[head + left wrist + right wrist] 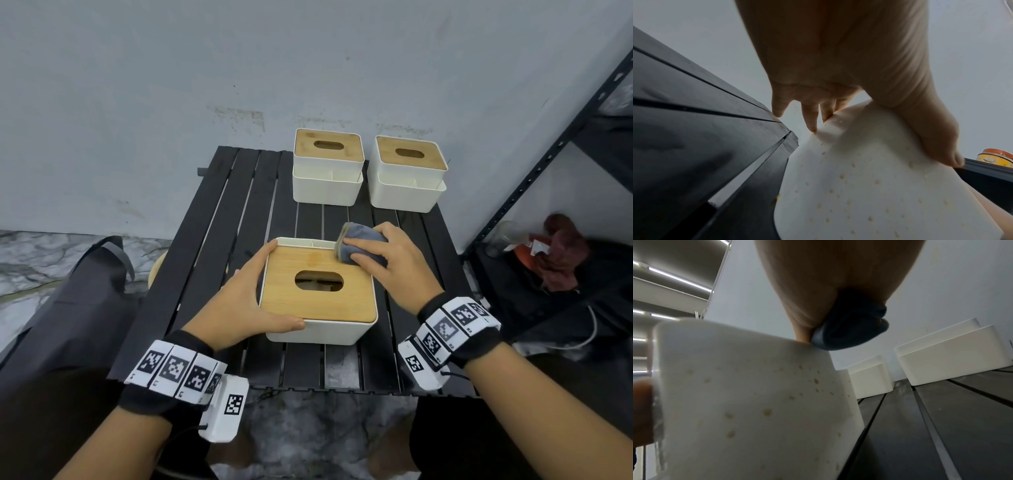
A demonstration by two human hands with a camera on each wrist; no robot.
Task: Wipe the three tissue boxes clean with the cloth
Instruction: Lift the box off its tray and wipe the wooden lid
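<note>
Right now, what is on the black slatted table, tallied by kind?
White plastic tissue boxes with bamboo lids: 3 (near, far left, far right)
Folded grey cloths: 1, pressed on the near box's lid by the right hand
Total: 4

Left hand on the spotted white box

The left hand [838,61] reaches down from the top of the view and grips the white box [869,186]: its thumb lies along the box's right edge, while the fingers [810,120] point down at the far corner, two of them touching it. The little finger stands apart, near the bench [694,146]. Small yellowish spots dot the box's wall. The bench's black slats run along the left. At the right edge, past the thumb, sits an orange and yellow thing [996,156], too cropped to tell what it is.
</note>
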